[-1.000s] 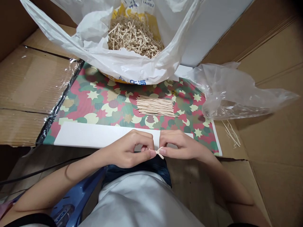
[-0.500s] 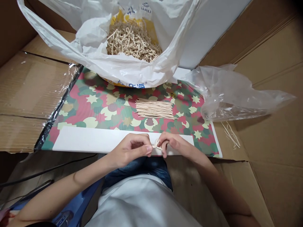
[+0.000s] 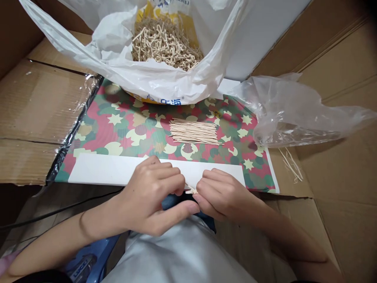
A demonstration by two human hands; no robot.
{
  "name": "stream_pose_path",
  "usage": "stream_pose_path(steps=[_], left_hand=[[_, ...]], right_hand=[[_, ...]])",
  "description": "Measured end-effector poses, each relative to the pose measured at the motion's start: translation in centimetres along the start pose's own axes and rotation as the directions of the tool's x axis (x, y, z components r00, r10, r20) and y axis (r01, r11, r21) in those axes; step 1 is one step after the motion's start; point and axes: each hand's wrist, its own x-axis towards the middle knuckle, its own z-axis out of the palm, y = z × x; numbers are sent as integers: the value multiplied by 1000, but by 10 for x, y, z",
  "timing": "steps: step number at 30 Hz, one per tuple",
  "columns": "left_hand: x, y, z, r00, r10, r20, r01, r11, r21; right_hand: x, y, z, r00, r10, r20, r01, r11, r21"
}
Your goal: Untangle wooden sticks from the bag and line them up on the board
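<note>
A small pale knotted strand (image 3: 191, 191) shows only in part between my left hand (image 3: 154, 198) and my right hand (image 3: 220, 195). Both hands pinch it with curled fingers, and the fingers hide most of it. They are just in front of a white strip of board (image 3: 103, 169) lying on a camouflage-patterned mat (image 3: 112, 135). Farther up the mat lies a neat bundle of straight pale sticks (image 3: 194, 131), apart from both hands.
A white plastic bag (image 3: 114, 51) holds a tangled pile of beige strands (image 3: 166, 45) at the back. Crumpled clear plastic (image 3: 294, 116) lies to the right, beside a few loose strands (image 3: 290, 165) on cardboard. Flattened cardboard surrounds the mat.
Both hands have moved down toward my lap and closed in around the strand, which is now more hidden. The view has shifted slightly.
</note>
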Motion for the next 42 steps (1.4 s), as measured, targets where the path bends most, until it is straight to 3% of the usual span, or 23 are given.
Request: stream_pose_path(steps=[4, 8, 16, 20, 23, 26, 29, 31, 34, 38, 42], left_hand=[[3, 11, 4, 998, -24, 66, 27, 998, -49], [3, 10, 5, 992, -73, 98, 97, 959, -268], [-2, 7, 12, 961, -211, 180, 277, 677, -682], [-8, 7, 20, 931, -283, 231, 352, 524, -776], [-10, 5, 22, 918, -286, 275, 385, 475, -792], [-8, -2, 20, 937, -247, 248, 346, 554, -757], [-5, -9, 16, 966, -250, 70, 228, 685, -692], [-4, -12, 15, 972, -233, -40, 153, 748, -646], [-4, -12, 20, 982, -167, -87, 88, 816, -571], [-4, -13, 27, 971, -180, -155, 72, 843, -533], [-6, -16, 29, 954, -197, -226, 62, 867, -495]], right_hand=[[-2, -2, 0, 997, -51, -55, 49, 998, -45], [-5, -3, 2, 994, -55, -99, 56, 998, 1], [-9, -7, 10, 966, -54, -253, 104, 977, 185], [-10, -11, 13, 944, -28, -330, 114, 963, 244], [-12, -13, 14, 951, 5, -310, 100, 941, 324], [-12, -10, 14, 980, 67, -189, 32, 878, 477], [-10, -2, 12, 992, 128, 0, -97, 754, 650], [-7, 3, 10, 978, 161, 130, -204, 646, 736], [-4, 8, 9, 944, 202, 261, -329, 498, 803], [-5, 16, 10, 921, 247, 301, -377, 368, 850], [-8, 24, 10, 892, 360, 274, -398, 339, 852]])
